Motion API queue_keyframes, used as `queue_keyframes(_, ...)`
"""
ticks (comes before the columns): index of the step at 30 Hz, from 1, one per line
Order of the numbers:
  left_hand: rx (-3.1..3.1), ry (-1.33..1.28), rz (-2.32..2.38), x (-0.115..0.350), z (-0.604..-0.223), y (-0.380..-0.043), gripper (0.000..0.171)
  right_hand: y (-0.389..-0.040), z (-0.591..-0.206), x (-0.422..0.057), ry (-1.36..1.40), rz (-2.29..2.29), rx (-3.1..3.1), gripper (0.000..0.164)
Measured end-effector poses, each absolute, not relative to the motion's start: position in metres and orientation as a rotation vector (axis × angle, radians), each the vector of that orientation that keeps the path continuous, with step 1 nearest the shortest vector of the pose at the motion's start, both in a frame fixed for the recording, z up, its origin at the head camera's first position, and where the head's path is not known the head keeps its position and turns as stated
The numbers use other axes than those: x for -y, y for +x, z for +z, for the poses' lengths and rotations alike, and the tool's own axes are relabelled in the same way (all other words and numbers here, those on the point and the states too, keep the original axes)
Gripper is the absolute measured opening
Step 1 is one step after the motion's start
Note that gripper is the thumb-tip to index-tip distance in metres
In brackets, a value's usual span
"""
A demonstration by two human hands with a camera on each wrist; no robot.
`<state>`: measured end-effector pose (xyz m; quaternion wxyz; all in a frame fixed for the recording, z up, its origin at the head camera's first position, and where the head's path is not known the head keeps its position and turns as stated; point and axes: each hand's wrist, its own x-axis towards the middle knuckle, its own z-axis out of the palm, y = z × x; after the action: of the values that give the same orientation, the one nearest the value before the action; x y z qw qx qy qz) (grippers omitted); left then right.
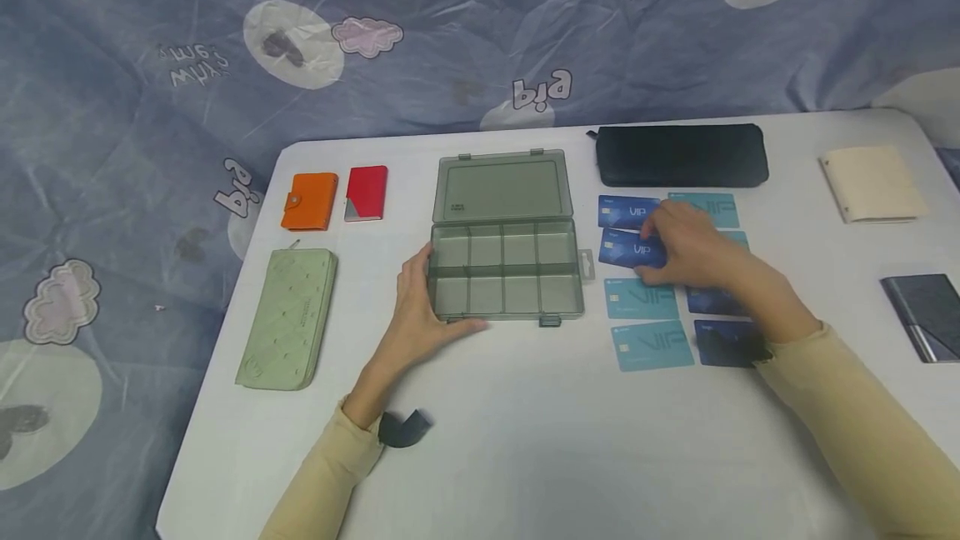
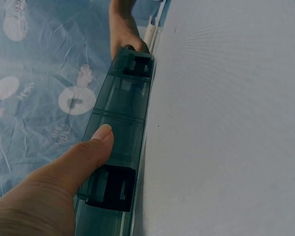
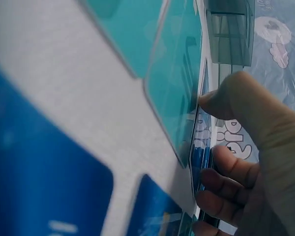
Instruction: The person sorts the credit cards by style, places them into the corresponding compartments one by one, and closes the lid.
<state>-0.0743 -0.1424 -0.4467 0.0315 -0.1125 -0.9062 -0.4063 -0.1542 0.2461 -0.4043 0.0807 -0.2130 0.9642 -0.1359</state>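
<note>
A green translucent compartment box lies on the table with its lid folded back. At its front left corner, my left hand grips it, fingers along the left side and thumb against the front wall. In the left wrist view that thumb lies beside a dark latch. To the right of the box, my right hand pinches a blue VIP card between thumb and fingers. Another blue card lies behind it, and teal cards lie in front. The right hand and forearm partly cover the right column of cards.
A black zip pouch lies behind the cards. On the left are an orange card holder, a red card case and a green wallet. A cream binder and a dark notebook-like case lie far right.
</note>
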Motion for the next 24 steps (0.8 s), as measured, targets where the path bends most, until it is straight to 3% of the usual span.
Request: queue_keyframes(24, 2.785, -0.363, -1.234, 0.1428, -0.4476, -0.0746, 0.124, -0.1552, -0.3987, -0.2471, -0.62, -0.399, -2.799, 0.063)
